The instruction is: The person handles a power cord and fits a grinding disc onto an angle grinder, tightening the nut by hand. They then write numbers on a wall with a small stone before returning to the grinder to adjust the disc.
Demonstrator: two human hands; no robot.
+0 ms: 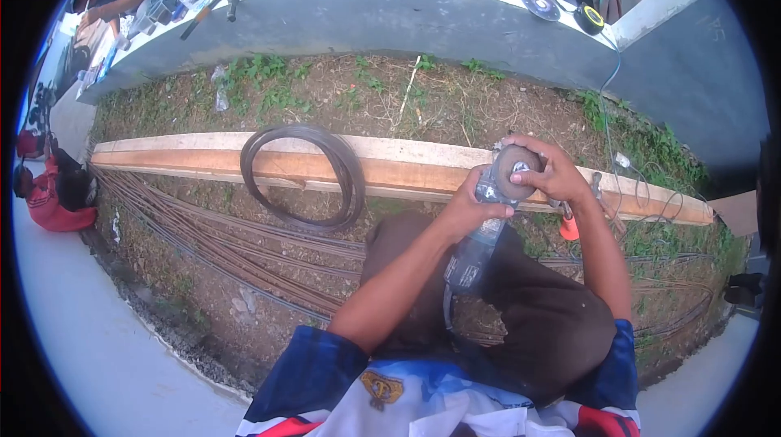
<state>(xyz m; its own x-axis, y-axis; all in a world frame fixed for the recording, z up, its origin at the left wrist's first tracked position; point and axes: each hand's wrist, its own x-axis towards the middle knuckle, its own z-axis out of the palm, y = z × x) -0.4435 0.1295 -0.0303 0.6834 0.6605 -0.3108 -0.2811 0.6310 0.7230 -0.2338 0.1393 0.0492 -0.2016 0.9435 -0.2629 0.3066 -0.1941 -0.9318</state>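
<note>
An angle grinder (467,265) is tilted up over my lap, its disc end pointing away from me. My left hand (472,209) is closed around the front of the body, just below the head. At the grinder's head sits a round disc (509,164) with its flat face toward me. My right hand (557,175) grips this disc, fingers behind the rim and thumb on the face near the centre. The timber beam (407,169) lies just beyond both hands. Below my right hand, an orange-red object (569,229) is partly in view.
A coil of dark wire (355,185) leans on the beam. Long metal rods (236,234) lie on the ground at left. On the low wall (366,22) are pincers (233,0), a spare disc (540,4) and a tape measure (588,19). People (61,193) are at left.
</note>
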